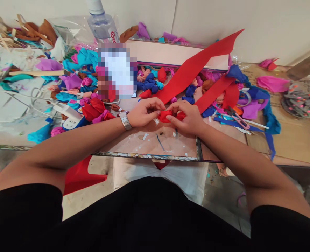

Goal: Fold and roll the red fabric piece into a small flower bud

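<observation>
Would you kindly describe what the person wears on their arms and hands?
Both forearms are bare, with short black sleeves at the upper arms. The left hand has a silver metal-band wristwatch at its wrist. The right hand shows no gloves, rings or bands.

red paper among a many-coloured litter

red strip [197, 64], red rosette [168, 115]; blue, turquoise, magenta and brown twists [149, 82]; silver watch [125, 120]; clear bottle [102, 24] with white cap.

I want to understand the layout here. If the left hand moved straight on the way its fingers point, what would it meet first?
The left hand points rightward at the red crepe-paper piece it already pinches; just beyond that is the right hand. Depth looks about equal, so probably those fingers.
</observation>
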Demonstrator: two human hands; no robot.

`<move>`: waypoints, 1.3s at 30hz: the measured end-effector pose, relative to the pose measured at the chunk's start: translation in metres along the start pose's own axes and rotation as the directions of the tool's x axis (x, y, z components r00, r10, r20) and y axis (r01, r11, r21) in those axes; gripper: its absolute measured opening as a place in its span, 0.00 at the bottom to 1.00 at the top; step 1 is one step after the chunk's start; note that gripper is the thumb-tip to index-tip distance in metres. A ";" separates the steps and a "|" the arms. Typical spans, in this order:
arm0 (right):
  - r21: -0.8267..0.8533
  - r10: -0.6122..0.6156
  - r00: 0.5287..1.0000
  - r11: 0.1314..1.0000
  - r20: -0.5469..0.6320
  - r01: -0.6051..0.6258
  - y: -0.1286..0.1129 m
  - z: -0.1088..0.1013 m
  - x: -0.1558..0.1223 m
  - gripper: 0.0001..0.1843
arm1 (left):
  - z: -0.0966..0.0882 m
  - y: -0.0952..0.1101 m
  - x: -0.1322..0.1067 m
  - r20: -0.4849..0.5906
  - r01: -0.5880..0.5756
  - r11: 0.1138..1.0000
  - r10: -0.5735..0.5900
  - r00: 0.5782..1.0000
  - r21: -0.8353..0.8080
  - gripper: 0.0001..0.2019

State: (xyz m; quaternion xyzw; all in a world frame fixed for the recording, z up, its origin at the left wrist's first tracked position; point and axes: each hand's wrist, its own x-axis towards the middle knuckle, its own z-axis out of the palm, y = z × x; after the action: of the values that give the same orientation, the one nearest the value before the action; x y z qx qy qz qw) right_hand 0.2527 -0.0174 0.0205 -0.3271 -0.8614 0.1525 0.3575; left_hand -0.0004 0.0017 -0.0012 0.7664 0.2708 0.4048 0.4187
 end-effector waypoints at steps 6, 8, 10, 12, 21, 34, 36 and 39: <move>0.002 -0.006 1.000 1.000 0.010 0.005 0.000 0.000 0.000 0.24 | 0.000 0.000 0.000 -0.002 0.007 1.000 -0.007 1.000 0.026 0.10; 0.000 0.003 1.000 1.000 0.018 -0.003 0.000 0.000 0.000 0.24 | 0.000 0.000 0.000 -0.006 0.008 1.000 -0.008 1.000 0.027 0.10; 0.000 0.003 1.000 1.000 0.021 -0.003 0.000 0.000 0.000 0.24 | 0.000 0.000 0.001 -0.008 0.009 1.000 -0.009 1.000 0.027 0.09; 0.001 0.001 1.000 1.000 0.022 -0.001 0.000 -0.001 0.000 0.24 | 0.000 0.001 0.001 -0.012 0.009 0.999 -0.008 1.000 0.033 0.09; 0.004 -0.015 1.000 1.000 0.016 0.015 0.001 0.000 0.000 0.23 | -0.001 0.004 0.001 0.007 0.023 0.997 -0.024 1.000 0.071 0.07; -0.006 -0.018 1.000 1.000 -0.011 0.018 0.000 0.000 0.000 0.22 | -0.001 0.002 0.001 0.008 0.014 0.999 -0.014 1.000 0.037 0.08; -0.011 -0.034 0.999 0.999 -0.030 0.033 0.001 0.000 0.000 0.21 | 0.000 0.002 0.001 0.007 0.012 0.999 -0.012 1.000 0.033 0.08; -0.011 -0.042 0.998 0.999 -0.049 0.042 0.001 0.001 0.001 0.20 | 0.000 0.001 0.000 0.005 0.009 1.000 -0.009 1.000 0.018 0.09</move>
State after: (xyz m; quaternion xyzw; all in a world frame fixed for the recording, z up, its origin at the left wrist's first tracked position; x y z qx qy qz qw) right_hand 0.2523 -0.0163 0.0198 -0.3143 -0.8598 0.1325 0.3799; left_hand -0.0001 0.0016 -0.0003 0.7700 0.2770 0.3983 0.4143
